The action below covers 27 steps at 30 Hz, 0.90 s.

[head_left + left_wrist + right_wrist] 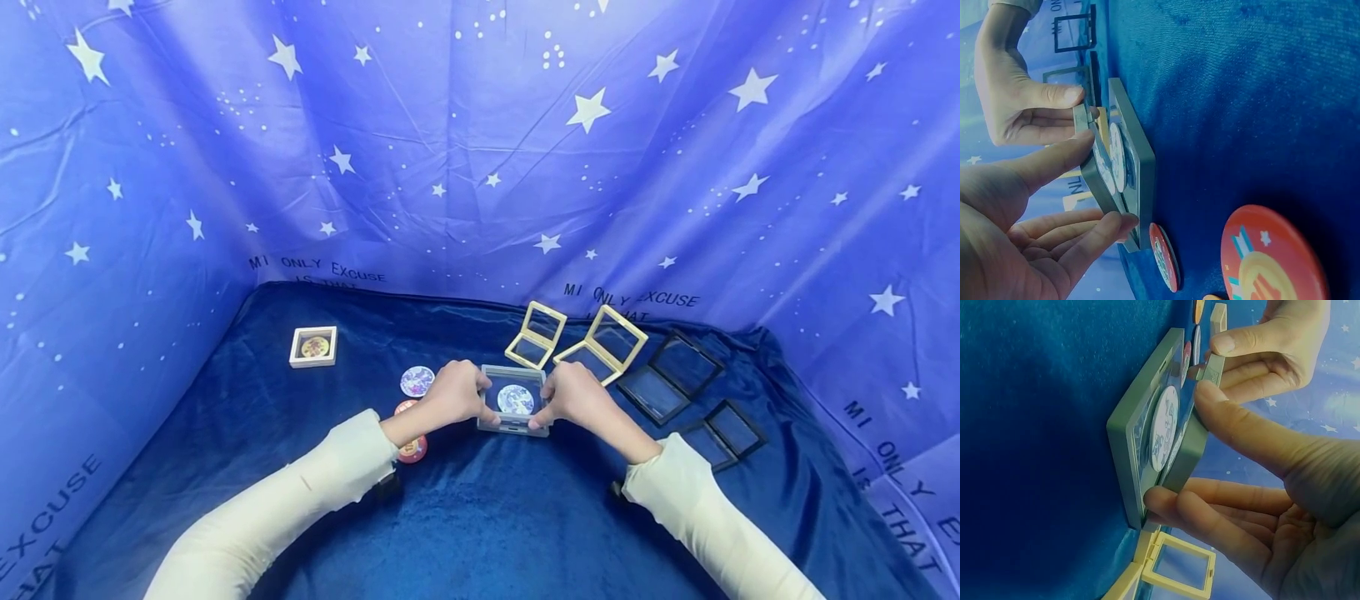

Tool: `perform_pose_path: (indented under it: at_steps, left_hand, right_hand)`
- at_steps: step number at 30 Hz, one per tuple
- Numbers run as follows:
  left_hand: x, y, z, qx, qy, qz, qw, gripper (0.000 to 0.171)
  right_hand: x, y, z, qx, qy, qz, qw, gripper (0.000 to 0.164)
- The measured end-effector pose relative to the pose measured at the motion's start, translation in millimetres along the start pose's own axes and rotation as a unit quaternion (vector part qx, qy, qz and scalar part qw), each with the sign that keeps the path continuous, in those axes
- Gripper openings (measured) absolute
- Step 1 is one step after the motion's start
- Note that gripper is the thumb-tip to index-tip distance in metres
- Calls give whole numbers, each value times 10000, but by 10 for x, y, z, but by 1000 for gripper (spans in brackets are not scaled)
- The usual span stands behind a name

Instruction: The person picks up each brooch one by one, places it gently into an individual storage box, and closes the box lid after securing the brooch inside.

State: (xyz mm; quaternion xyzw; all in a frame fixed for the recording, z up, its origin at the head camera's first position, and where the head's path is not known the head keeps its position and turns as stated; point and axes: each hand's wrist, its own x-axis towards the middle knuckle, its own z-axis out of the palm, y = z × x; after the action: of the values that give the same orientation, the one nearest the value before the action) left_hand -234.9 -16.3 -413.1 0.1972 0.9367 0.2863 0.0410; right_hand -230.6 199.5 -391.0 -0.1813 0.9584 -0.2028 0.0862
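A grey hinged display case (1121,434) lies on the blue cloth with its lid tilted partway above the base. On the base's clear film rests a round, pale patterned badge (1163,428), seen through the lid (515,399) in the head view. My left hand (453,394) pinches the lid's left side between thumb and fingers. At the opposite side, my right hand (581,396) grips the lid the same way. Two red badges lie near the left forearm, one large in the left wrist view (1269,256). Beside the left hand is a purple-white badge (416,381).
Two cream frames (536,333) (615,342) stand unfolded behind the right hand. Two black frames (671,375) (735,429) lie unfolded farther right. At the back left sits a closed cream frame (313,346) with a gold badge inside. Starry blue curtains surround the cloth.
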Motion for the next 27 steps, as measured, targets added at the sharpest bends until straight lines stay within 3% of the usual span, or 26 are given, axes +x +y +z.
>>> perform_pose_path:
  at_steps: [10, 20, 27]
  left_hand:
    - [-28, 0, 25, 25, 17, 0, 10000, 51]
    - [-40, -35, 69, 146, 159, 302, 9993, 42]
    - [-54, -58, 108, 282, 175, 463, 9984, 43]
  right_hand:
    - [-25, 18, 79, -67, 173, 58, 9998, 34]
    - [-66, 53, 140, 85, 260, 48, 9996, 45]
    - [-88, 68, 184, -92, 381, -98, 9992, 49]
